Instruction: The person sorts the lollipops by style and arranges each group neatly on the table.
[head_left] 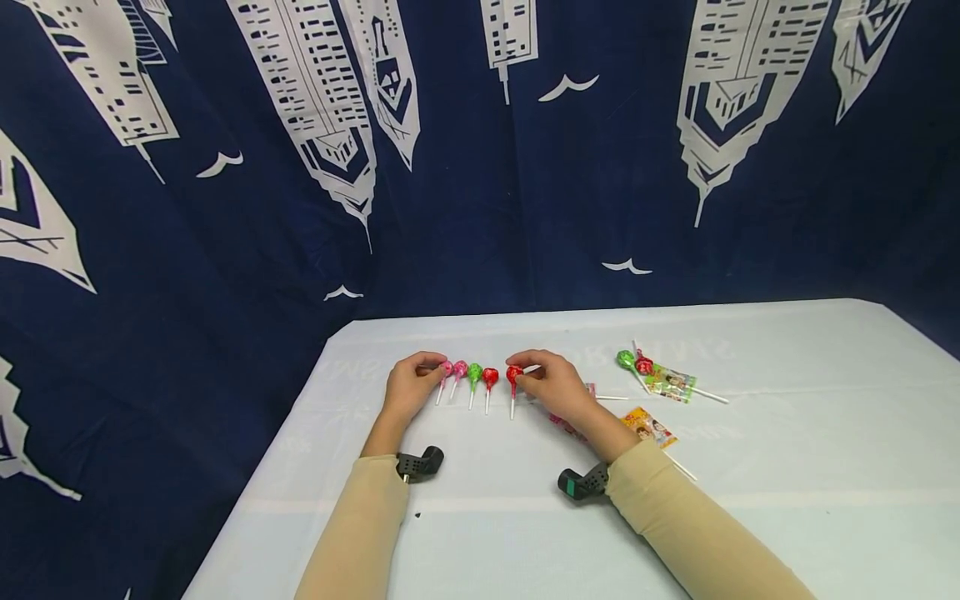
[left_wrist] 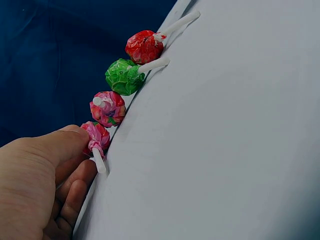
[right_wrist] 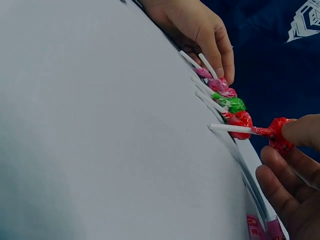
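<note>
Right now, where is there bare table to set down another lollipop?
Bare cloth lies right of the red lollipop that the right hand pinches, though that hand covers it, and across the near table between the sleeves. Crowded: the row by the left hand and the far-right pile.

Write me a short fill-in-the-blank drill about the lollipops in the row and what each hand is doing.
1. The left hand touches a ____ lollipop at the row's end.
2. The right hand pinches a ____ lollipop.
3. Between the second pink lollipop and a red lollipop lies a ____ one.
4. The row lies on a ____ table.

Missing words: pink; red; green; white
</note>
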